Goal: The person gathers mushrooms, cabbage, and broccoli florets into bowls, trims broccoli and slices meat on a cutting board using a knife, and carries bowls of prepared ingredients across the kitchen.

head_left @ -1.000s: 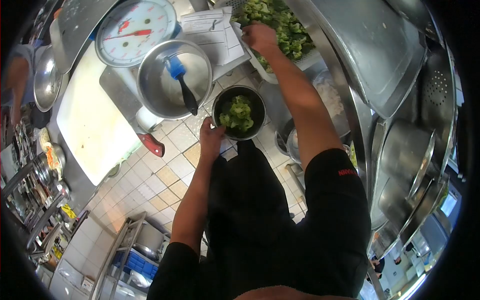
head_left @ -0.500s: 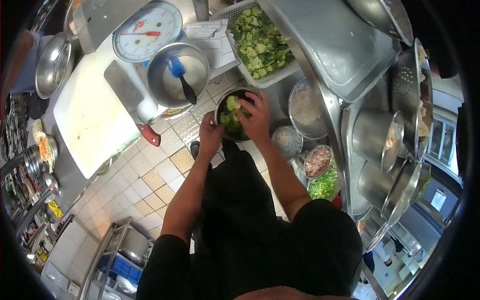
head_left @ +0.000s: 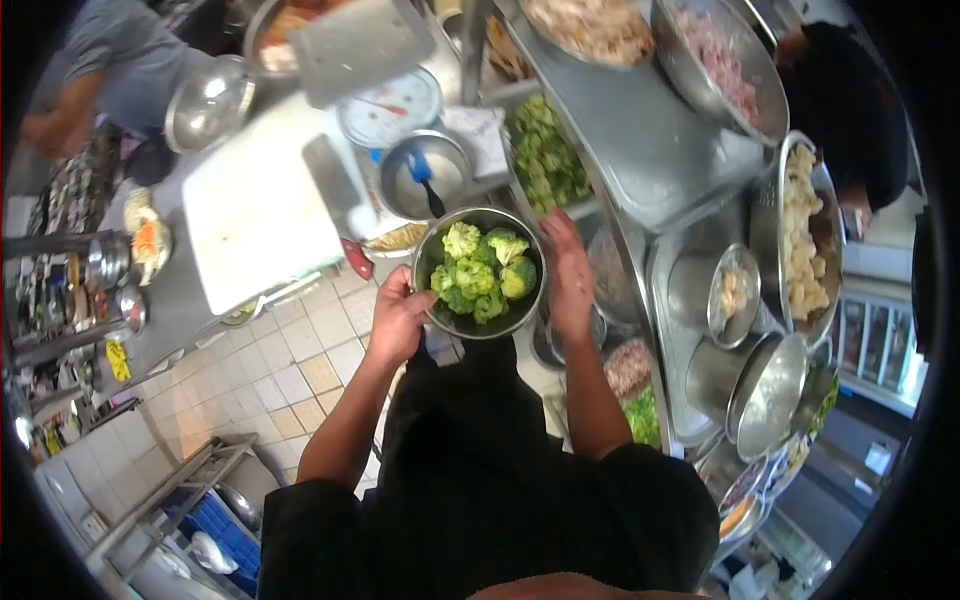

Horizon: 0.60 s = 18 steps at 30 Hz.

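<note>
A metal bowl of broccoli florets is in front of my body. My left hand grips its left side, with the thumb over the rim. Stretched out along the bowl's right side is my right hand, fingers straight; whether it touches the bowl I cannot tell. Just beyond stands a pot with a blue-headed brush or spatula in it. A basket of cut broccoli lies farther off, beside a dial scale.
On the left counter lie a white cutting board and a red-handled knife. Metal bowls, including one of cauliflower, line the right counter. One person stands at the far right, another at the upper left.
The bowl is raised towards me and looks larger. My right hand has left the broccoli inside and moved to the bowl's right side. The view has shifted, showing two other people.
</note>
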### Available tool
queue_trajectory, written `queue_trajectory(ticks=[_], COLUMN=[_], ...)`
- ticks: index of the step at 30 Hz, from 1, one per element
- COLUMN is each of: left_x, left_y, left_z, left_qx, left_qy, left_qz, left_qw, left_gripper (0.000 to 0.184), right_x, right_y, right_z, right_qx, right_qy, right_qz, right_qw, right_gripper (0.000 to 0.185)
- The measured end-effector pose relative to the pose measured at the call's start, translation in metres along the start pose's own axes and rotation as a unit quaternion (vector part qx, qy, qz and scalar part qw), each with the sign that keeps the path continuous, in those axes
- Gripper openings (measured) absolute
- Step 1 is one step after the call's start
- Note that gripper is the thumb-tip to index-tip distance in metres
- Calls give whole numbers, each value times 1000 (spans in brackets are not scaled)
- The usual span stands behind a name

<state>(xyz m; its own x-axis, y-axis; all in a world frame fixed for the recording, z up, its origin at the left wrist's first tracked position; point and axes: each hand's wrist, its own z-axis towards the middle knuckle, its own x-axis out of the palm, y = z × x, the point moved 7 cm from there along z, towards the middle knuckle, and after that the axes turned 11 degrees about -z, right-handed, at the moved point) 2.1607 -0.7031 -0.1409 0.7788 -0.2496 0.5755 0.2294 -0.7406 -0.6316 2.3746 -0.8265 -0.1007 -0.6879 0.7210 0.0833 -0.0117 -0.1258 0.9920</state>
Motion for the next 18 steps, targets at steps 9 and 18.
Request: queue_trajectory(ticks=[9,18], left_x=[44,55], left_y=[-213,-251], left_z=[40,109], left_qx=[207,214], left_qy=[-26,-1], left_qz=[48,-19], left_qw=[977,977], left_gripper=[11,8], right_x=[-22,-22], right_y=[-93,-115], right_z=[-25,-41], right_qx=[160,133], right_qy=[54,132], right_qz=[-125,-242], right_qw=[978,952], right_gripper=[26,24])
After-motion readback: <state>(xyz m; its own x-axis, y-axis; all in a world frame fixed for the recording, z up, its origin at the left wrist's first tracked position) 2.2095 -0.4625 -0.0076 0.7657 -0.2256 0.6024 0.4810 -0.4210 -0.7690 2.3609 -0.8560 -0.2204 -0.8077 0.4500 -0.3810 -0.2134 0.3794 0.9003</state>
